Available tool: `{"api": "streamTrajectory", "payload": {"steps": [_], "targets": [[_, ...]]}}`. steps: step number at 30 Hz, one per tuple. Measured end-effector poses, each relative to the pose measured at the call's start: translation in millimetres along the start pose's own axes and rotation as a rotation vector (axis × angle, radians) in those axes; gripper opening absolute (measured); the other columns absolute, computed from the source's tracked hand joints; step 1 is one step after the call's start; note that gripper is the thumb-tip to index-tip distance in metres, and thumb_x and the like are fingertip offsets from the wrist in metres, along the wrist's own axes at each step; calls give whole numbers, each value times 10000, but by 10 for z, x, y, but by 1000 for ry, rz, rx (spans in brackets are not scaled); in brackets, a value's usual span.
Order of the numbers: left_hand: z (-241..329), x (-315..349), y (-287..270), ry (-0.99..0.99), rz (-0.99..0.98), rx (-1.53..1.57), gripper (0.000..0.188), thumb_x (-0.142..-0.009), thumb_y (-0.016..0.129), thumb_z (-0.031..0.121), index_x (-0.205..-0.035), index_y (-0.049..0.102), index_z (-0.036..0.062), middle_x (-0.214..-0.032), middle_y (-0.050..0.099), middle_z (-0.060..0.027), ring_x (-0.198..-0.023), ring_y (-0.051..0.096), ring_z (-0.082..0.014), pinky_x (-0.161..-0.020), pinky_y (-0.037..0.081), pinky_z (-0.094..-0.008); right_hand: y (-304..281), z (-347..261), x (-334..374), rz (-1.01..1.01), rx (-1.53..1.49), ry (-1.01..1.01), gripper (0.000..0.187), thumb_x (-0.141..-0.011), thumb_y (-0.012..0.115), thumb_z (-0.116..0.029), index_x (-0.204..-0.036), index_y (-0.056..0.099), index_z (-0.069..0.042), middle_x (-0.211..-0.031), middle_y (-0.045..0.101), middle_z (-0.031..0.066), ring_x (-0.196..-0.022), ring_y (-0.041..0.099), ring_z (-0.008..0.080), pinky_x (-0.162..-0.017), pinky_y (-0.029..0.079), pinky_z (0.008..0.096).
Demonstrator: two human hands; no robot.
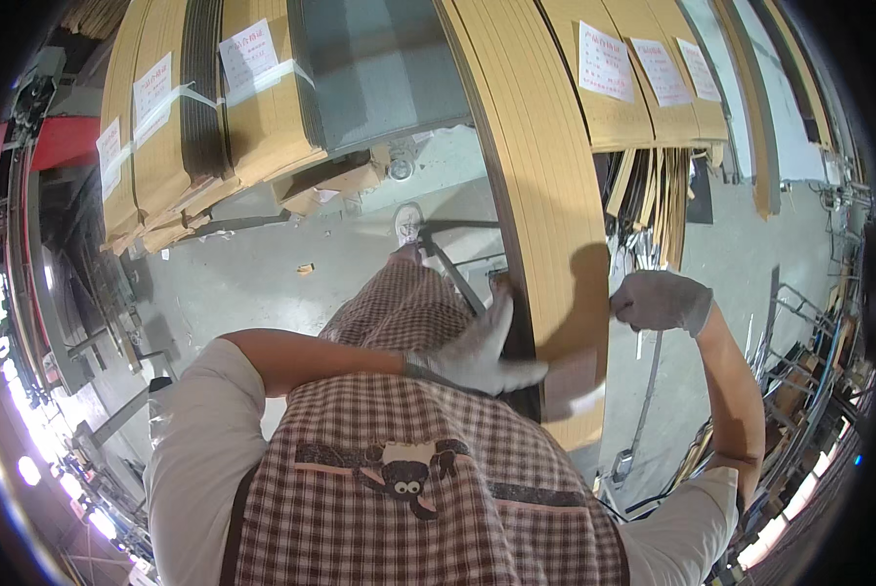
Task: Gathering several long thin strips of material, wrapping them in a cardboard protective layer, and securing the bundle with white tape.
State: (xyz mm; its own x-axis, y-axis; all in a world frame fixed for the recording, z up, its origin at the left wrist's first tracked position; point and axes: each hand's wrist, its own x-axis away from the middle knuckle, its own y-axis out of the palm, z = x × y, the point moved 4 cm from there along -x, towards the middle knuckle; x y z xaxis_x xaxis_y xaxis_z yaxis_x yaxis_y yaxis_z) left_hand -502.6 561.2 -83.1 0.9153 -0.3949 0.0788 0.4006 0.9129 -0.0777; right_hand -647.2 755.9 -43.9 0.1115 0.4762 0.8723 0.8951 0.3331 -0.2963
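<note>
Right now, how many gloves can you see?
2: one pale glove on the left hand, left of the long brown stack; another glove on the right hand, to its right. Others may be hidden.

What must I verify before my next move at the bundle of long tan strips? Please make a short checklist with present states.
1. Gloves on both hands: ok; left hand and right hand are covered.
2. Paper label on the bundle of long tan strips: ok, near its lower end.
3. Left hand touching the bundle: cannot tell; its fingers are spread at the left side.
4. Right hand free of objects: cannot tell; its fingers are curled.
5. Floor free of debris: not ok; an orange-brown scrap lies there.
</note>
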Motion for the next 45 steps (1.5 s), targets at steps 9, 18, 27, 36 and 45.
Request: {"api": "streamTrajectory", "payload": {"steps": [9,18,27,36,45], "targets": [[-194,-415,-538,-290,436,82,831,-825,747,238,-1398,227,-66,-1337,450,-243,-1321,404,-308,-1093,343,-435,-186,-414,110,768,-248,-64,479,-866,524,-4,-1344,507,-29,-1073,654,228,-1062,619,366,-912,492,419],[-304,-43,-812,-239,50,594,142,-927,635,128,-991,603,5,-863,617,-35,-819,582,-108,-732,473,-287,-788,-286,355,796,97,-231,283,-936,593,-310,-1004,757,-90,-774,714,70,-582,571,223,-636,471,344],[-2302,-941,-279,-213,-77,264,499,-973,563,430,-1263,562,23,-1165,634,-98,-1054,589,-173,-897,488,-311,-92,152,-923,773,-841,-621,364,-865,697,-134,-1166,609,50,-1172,650,128,-1123,586,244,-946,471,383],[-1465,-191,-1057,-450,-170,53,338,-924,599,326,-1018,687,13,-839,694,-84,-770,636,-150,-779,527,-335,-130,-882,-503,1335,-16,-130,424,-575,840,-211,-900,596,-88,-1118,481,139,-1135,443,363,-985,360,497],[295,-1084,-549,-114,-278,-209,306,-771,784,184,-994,665,11,-858,692,-113,-731,673,-180,-664,536,-336,-449,-660,85,804,-635,-443,722,-712,805,-277,-1324,523,-18,-1127,540,176,-1086,542,341,-940,431,396]]}}
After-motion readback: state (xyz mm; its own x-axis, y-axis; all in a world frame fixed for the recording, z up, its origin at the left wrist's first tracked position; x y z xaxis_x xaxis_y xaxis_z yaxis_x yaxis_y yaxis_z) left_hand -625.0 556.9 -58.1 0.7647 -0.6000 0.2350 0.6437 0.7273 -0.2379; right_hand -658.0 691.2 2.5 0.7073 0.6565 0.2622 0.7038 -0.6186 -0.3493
